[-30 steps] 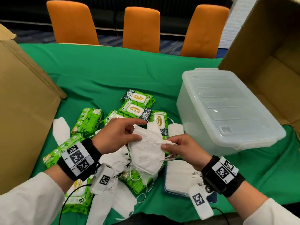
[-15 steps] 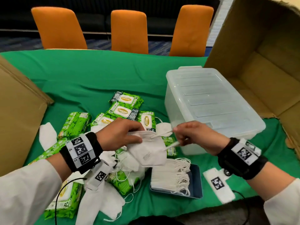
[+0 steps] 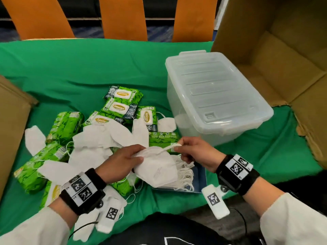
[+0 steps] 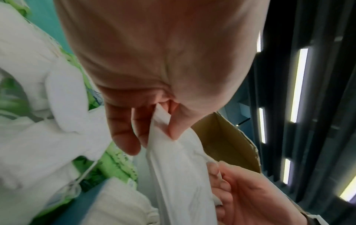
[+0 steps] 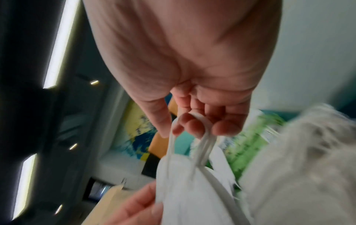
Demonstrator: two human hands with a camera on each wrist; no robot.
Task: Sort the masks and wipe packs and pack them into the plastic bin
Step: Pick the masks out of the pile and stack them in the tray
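Observation:
A folded white mask (image 3: 157,167) hangs between both hands just above a blue tray (image 3: 201,181) that carries a stack of masks. My left hand (image 3: 123,160) pinches the mask's left edge between thumb and fingers (image 4: 169,124). My right hand (image 3: 189,149) has its fingers hooked through the mask's ear loops (image 5: 200,137) and pulls them taut. Loose white masks (image 3: 106,138) and several green wipe packs (image 3: 122,106) lie heaped on the green cloth to the left. The clear plastic bin (image 3: 215,96) stands at the right with its lid on.
An open cardboard box (image 3: 283,55) stands behind and right of the bin; another cardboard flap (image 3: 12,131) sits at the left edge. Three orange chairs (image 3: 123,16) line the far side of the table. Bare green cloth (image 3: 85,68) lies beyond the heap.
The held mask has come down and toward me, over the tray's stack. My right hand has drawn the ear loops out to the right.

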